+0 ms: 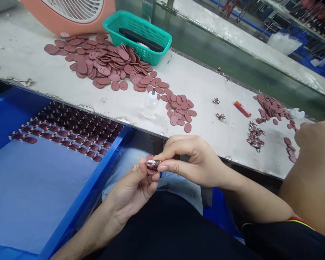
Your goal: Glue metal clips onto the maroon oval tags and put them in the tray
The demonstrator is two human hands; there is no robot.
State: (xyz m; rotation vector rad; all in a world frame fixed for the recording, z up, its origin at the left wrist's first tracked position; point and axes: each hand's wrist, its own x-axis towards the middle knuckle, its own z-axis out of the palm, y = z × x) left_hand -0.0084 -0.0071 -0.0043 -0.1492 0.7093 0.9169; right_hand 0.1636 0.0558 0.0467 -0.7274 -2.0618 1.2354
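Note:
Just above my lap, my left hand (pixel 137 184) pinches a reddish-brown oval disc (pixel 149 157) between thumb and fingers. Against the face of this disc lies a small dark brown figurine (pixel 154 164) with a whitish part. The thumb and forefinger of my right hand (pixel 188 159) are closed on the figurine's right end. My fingers partly cover both pieces, so I cannot tell whether they are joined. A clear squeeze bottle (pixel 151 104) with a dark tip stands on the table beyond my hands.
Oval discs (pixel 103 61) lie heaped on the white table (pixel 203 83), near a green basket (pixel 141 25) and an orange fan (pixel 70 18). To the left, a blue tray (pixel 108 151) holds rows of figurines on discs. A red lighter (pixel 242 109) and a co-worker's arm (pixel 311 155) are at right.

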